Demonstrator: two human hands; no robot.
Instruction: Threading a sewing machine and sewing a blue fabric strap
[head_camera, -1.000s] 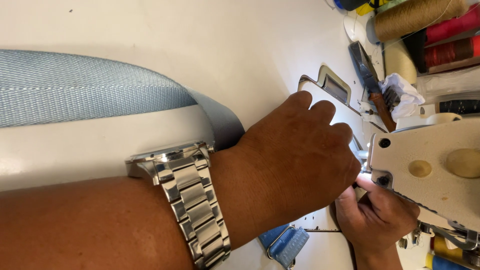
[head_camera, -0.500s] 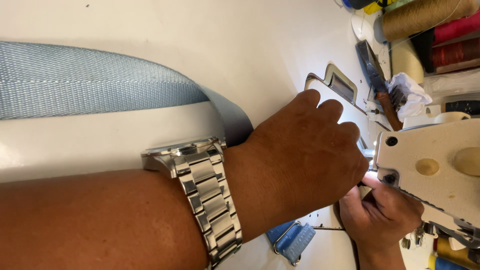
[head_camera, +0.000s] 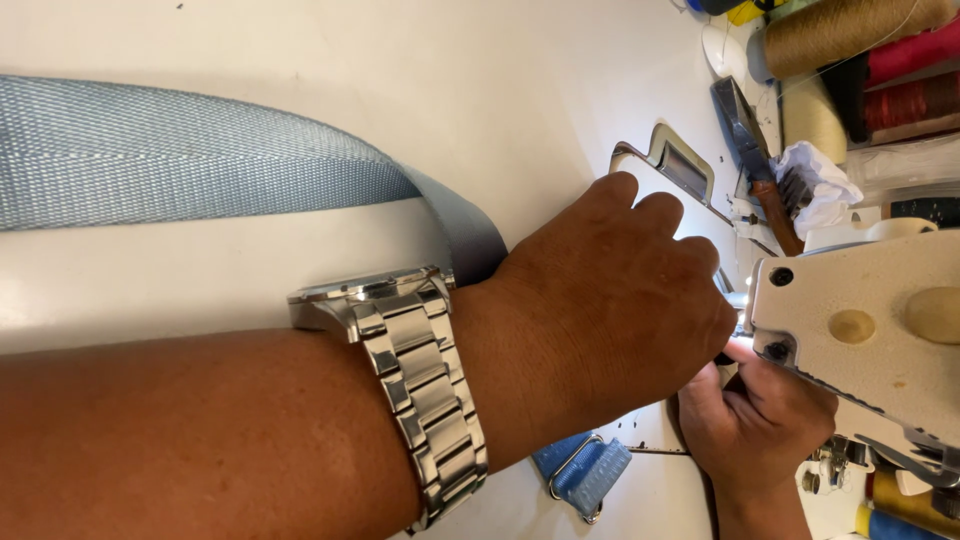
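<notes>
Close under the cream sewing machine head, the left hand lies curled knuckles-up over the grey-blue webbing strap stretching leftward across the white table, while the right hand pinches something hidden beneath.

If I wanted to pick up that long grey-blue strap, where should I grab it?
Grab the grey-blue strap on its flat open stretch on the white table, pinching both long edges from above. It lies flat and free there; its other end runs under the left hand by the sewing machine.
</notes>
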